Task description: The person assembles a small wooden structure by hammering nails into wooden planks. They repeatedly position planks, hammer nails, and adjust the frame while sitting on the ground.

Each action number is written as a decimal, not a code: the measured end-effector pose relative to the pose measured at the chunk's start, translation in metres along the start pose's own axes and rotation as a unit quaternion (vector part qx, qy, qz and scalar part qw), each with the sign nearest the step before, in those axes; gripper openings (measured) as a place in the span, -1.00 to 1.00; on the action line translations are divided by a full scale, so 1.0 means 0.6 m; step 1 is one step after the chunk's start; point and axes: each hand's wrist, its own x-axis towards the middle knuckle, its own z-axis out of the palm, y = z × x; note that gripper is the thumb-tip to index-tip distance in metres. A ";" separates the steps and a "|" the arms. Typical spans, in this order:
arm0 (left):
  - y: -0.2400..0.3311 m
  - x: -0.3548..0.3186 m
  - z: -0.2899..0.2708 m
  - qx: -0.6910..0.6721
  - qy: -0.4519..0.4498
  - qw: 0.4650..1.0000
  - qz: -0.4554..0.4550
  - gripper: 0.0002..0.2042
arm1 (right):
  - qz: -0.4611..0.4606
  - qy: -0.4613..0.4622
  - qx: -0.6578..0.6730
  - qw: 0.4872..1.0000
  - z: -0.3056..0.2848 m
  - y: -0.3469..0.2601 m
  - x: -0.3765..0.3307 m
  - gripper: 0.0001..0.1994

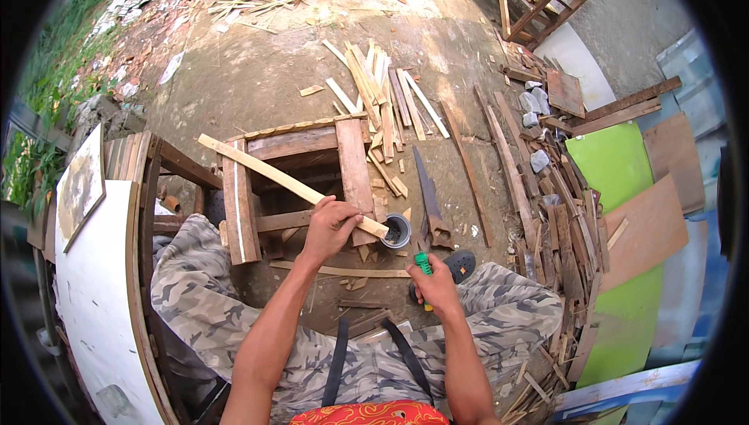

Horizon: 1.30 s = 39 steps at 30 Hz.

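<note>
My left hand (331,226) is closed on a pale wooden strip (273,175), near the strip's right end. The strip slants across the top of a rough wooden frame (355,164) standing on the ground before me. Around a tool with a green handle (422,263), my right hand (439,288) is closed. A bit of yellow shows under the fingers, but the tool's kind is not clear. Just beyond the strip's right end stands a small grey cup (396,231) with dark small bits inside. A handsaw (427,187) lies right of the cup, its wooden handle toward me.
Many loose wood strips (370,86) lie beyond the frame. Long boards (503,152) and stacked scrap wood (573,246) run along the right. A white-topped wooden piece (97,292) stands close on my left. A dark sandal (460,265) shows beside my right hand.
</note>
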 end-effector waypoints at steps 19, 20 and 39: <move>-0.014 -0.013 0.010 0.037 0.028 0.995 0.089 -0.90 | -0.345 0.086 -0.183 0.917 0.084 -0.095 -0.002 -0.74; -0.016 -0.014 0.010 0.035 0.029 0.995 0.092 -0.89 | -0.346 0.077 -0.188 0.916 0.086 -0.099 0.000 -0.74; -0.022 -0.012 0.012 0.067 0.021 0.991 0.113 -0.90 | -0.359 0.076 -0.218 0.904 0.077 -0.112 0.003 -0.76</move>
